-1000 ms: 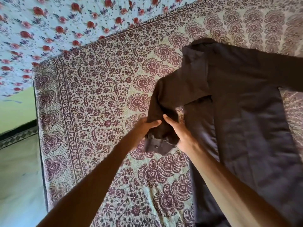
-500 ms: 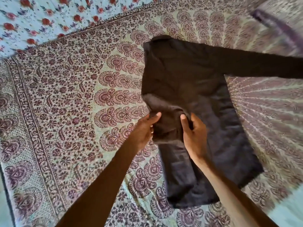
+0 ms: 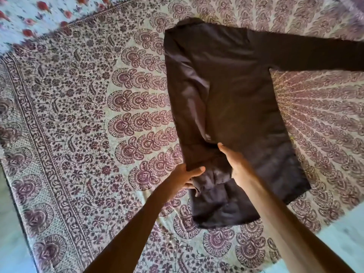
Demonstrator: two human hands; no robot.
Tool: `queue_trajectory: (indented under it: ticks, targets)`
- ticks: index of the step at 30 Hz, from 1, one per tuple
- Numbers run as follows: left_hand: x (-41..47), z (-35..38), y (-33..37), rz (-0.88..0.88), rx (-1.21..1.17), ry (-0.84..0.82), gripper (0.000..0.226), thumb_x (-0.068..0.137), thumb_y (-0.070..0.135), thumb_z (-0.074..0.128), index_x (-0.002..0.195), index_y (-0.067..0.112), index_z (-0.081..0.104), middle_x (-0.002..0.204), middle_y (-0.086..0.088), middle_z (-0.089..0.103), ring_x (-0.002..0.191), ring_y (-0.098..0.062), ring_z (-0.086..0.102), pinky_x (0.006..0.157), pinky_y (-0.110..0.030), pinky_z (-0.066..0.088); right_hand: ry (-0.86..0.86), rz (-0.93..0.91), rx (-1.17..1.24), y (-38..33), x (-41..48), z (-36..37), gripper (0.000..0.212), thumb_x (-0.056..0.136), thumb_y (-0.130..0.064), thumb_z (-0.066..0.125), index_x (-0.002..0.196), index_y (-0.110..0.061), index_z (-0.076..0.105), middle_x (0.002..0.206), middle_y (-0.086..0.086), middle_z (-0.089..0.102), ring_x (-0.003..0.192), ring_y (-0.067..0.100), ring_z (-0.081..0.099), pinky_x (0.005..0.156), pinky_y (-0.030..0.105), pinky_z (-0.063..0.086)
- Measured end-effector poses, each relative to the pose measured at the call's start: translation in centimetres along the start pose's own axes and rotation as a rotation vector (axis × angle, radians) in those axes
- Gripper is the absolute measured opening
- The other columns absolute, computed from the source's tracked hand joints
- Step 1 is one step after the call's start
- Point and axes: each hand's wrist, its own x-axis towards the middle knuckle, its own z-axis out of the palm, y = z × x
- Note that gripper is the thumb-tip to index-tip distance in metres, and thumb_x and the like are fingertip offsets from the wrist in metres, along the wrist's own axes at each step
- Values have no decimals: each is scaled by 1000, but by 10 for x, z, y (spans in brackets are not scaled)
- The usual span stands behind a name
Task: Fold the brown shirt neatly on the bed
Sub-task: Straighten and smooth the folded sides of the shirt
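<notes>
Shirt position: the brown shirt (image 3: 232, 99) lies flat on the patterned bedspread (image 3: 78, 115), collar at the far end, hem near the person, a little right of the middle of the view.
Left sleeve: folded in over the left side of the shirt body, running down toward the hem; its cuff end (image 3: 211, 179) lies between the two hands.
Right sleeve: the right sleeve (image 3: 315, 54) is spread straight out to the right at the far end, not yet folded, and runs past the frame edge.
Left hand: the left hand (image 3: 184, 177) pinches the left edge of the folded layer near the cuff, thumb on top and fingers beneath or beside the cloth, closed only partly.
Right hand: the right hand (image 3: 235, 164) lies nearly flat and open on the cloth just right of the cuff, fingers pointing far; it seems to press, not grip.
Step in hand: as I judge it, setting and smoothing the first sleeve fold along the left side.
Progress: early; one side is in, the other side and the lengthwise folds remain.
Next move calls for: letting go of the cuff without dragging it, then reaching right for the outstretched sleeve and bringing it across the body to match.
</notes>
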Motion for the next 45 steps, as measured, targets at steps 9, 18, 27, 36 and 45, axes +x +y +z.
queue_trajectory:
  ticks: [9,18,27,36,45]
  targets:
    - [-1,12,-43,-149,-100,245,22,92,27,63,109,14,60,89,-6,66,70,-17,65,56,-33,57,-180,-16,-448,66,-17,-21,26,83,-32,75,96,-11,67,99,5,69,68,3,55,54,17,47]
    - [1,11,-75,-224,121,188,14,89,3,64,82,6,52,69,-12,65,45,-13,64,59,-37,59,-58,-80,-906,83,4,-22,37,83,-42,68,79,-6,65,96,16,68,91,24,66,80,37,57]
    - [36,-30,9,50,816,534,30,88,39,62,100,13,57,99,-10,66,92,-31,64,69,-32,47,233,-383,-864,-7,14,-1,33,81,-45,66,98,-17,69,103,9,72,103,31,66,83,36,52]
    - [156,-101,191,495,571,723,55,87,4,56,137,13,35,120,-22,49,101,-33,54,88,-40,45,326,-624,-522,-194,105,72,43,88,-39,62,121,-14,55,119,13,64,113,33,59,87,36,47]
    - [240,-155,294,694,580,750,58,85,2,57,138,15,38,116,-17,63,100,-35,63,84,-41,53,293,-901,-1026,-251,154,77,8,84,-16,66,88,-23,67,89,3,71,92,27,66,70,30,44]
